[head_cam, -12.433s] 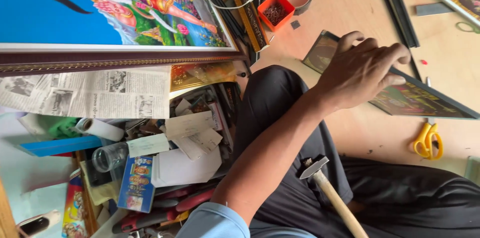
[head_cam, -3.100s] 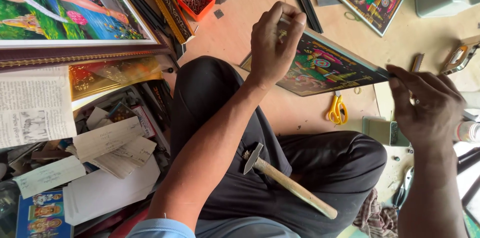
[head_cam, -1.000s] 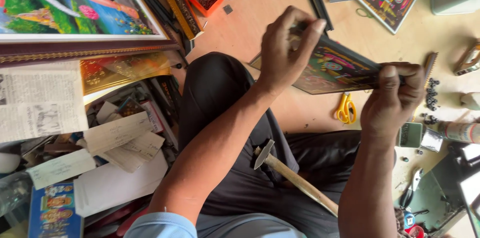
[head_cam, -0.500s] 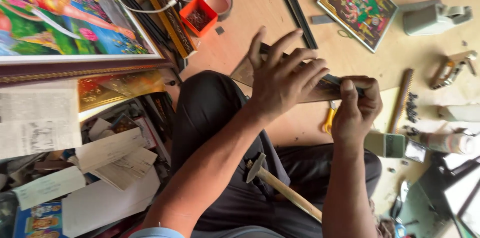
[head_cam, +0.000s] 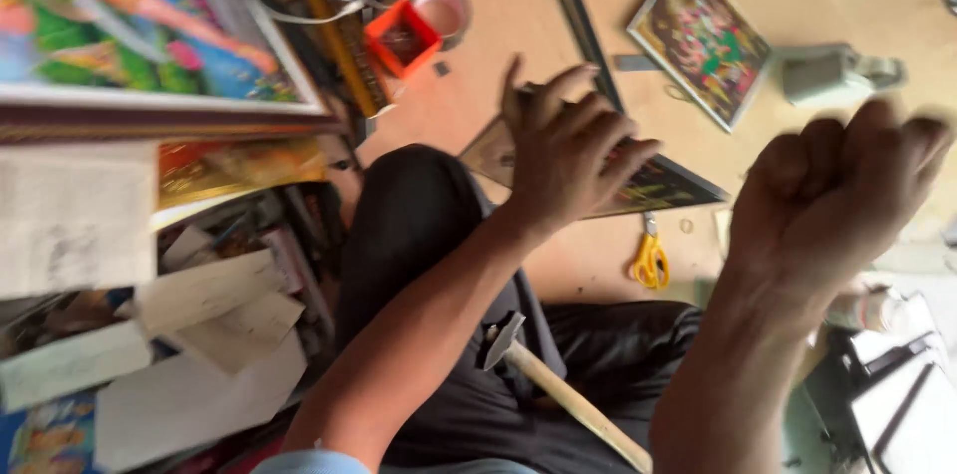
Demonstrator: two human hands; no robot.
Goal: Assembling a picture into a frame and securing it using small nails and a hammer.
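Left hand [head_cam: 570, 150] spread flat, fingers open, pressing on a dark framed picture [head_cam: 666, 185] lying on the brown floor [head_cam: 478, 105] just past the knee. Right hand [head_cam: 832, 197] up in the air, curled into a fist — cannot tell if anything sits inside. Yellow scissors [head_cam: 650, 263] just beside the frame. Hammer [head_cam: 558, 389] resting on the lap — touched by neither hand.

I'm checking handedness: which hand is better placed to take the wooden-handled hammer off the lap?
Probably the right hand: it hangs free as a fist, and the wooden-handled hammer points its shaft toward that arm. The left hand lies spread on the dark-framed picture.
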